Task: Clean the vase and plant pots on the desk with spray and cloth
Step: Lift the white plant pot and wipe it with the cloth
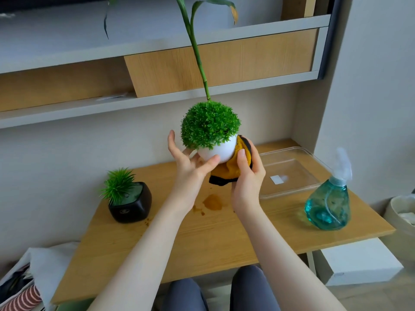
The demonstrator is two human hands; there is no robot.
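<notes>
The left hand (190,162) holds the white pot (216,152) with thumb and fingers (171,140) loosely curled. The right hand (247,173) grips a yellow cloth (233,169) against the pot's side. Below both hands lies the worktop (224,239).

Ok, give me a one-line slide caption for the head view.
Left hand holds the white plant pot above the desk while the right hand wipes it with a mustard cloth.
</notes>
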